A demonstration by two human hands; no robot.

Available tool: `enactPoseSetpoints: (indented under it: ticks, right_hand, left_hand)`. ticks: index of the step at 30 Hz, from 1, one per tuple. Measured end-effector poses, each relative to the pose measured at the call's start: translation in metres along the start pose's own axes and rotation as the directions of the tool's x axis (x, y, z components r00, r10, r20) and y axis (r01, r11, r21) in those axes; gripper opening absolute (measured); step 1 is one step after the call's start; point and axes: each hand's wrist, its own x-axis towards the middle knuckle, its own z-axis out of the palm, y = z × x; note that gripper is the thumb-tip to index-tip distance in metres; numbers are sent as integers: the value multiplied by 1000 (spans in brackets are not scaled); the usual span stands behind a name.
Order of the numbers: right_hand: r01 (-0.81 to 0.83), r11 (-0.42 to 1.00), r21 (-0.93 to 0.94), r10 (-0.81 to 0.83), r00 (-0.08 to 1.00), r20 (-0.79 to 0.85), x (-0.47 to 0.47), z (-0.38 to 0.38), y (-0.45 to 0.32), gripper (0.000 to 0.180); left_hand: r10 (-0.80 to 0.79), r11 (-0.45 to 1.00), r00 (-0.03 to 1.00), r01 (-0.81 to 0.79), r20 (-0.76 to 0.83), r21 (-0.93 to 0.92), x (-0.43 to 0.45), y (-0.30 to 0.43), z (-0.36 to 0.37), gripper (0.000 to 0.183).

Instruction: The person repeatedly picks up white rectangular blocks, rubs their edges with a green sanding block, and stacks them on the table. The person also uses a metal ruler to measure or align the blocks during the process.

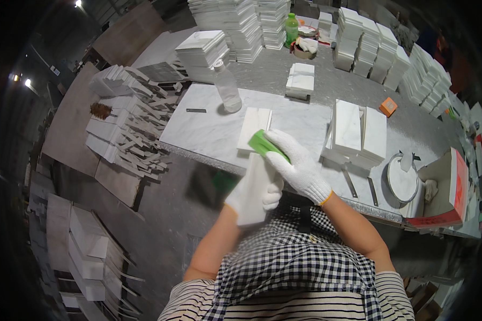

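My left hand (pixel 272 196), in a white knit glove, grips a long white stone tile (pixel 253 196) from below, tilted in front of my apron. In my gloved right hand (pixel 295 164) is a green block (pixel 262 142), perhaps an abrasive pad, held at the tile's upper end. Whether block and tile touch is hard to tell. Just beyond, white tiles (pixel 252 126) lie side by side on the marble slab (pixel 193 128). To the right, tiles stand stacked in a pile (pixel 347 128).
A clear plastic bottle (pixel 228 88) and a dark metal strip (pixel 196 110) sit on the slab. Rightward are a tub of white material (pixel 402 180), two flat strips, an open red-and-white box (pixel 446 192) and an orange box (pixel 388 106). Tall tile stacks (pixel 241 28) line the back.
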Motion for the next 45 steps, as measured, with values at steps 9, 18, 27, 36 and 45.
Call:
enactPoseSetpoints:
  ticks: [9, 18, 27, 36, 45]
  right_hand:
    - [49, 998, 40, -48, 999, -24, 2, 5, -15, 47]
    - [36, 999, -36, -37, 999, -39, 1, 10, -12, 48]
    - [-125, 962, -243, 102, 989, -106, -9, 1, 58, 49]
    - [-117, 696, -709, 3, 987, -159, -17, 9, 104, 50]
    - [-354, 935, -4, 354, 935, 31, -36, 20, 41, 38]
  left_hand:
    - [-11, 1000, 999, 10, 38, 18, 6, 2, -18, 48]
    - [389, 573, 920, -201, -48, 795, 8, 7, 1, 44]
    - [23, 995, 977, -43, 211, 92, -1, 13, -26, 78]
    - [110, 994, 930, -94, 351, -61, -7, 14, 1, 63]
    - [352, 920, 926, -316, 134, -231, 4, 29, -20, 50]
